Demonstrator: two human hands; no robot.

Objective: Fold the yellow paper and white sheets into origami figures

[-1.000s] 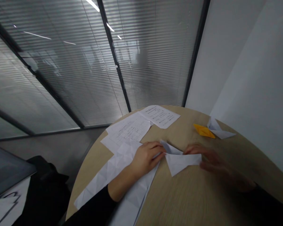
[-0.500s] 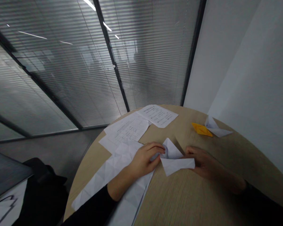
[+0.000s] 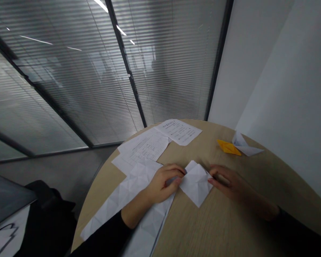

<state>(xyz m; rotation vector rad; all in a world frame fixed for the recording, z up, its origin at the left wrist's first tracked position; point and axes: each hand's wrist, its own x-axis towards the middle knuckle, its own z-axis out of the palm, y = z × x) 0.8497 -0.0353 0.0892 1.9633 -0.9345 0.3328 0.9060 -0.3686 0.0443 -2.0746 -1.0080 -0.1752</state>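
A white sheet of paper folded into a small diamond [image 3: 196,184] lies on the wooden table between my hands, creased across its middle. My left hand [image 3: 164,182] pinches its left corner between thumb and fingers. At the right corner, the thumb and fingertips of my right hand [image 3: 228,182] close on the paper's edge. Under my left forearm are creased white sheets [image 3: 117,200]. Toward the far right edge of the table sit a yellow folded paper piece [image 3: 229,147] and a white folded paper shape [image 3: 246,147], touching each other.
Printed sheets [image 3: 147,144] overlap at the far left of the round table [image 3: 192,235]. Beyond the table stand a glass partition with blinds [image 3: 176,71] and a white wall [image 3: 289,107]. A dark chair-like object [image 3: 48,207] is on the left.
The folded paper, which stood open with raised flaps, is now flattened into a diamond. My right hand has shifted its hold to the right corner; my left hand stays nearly in place.
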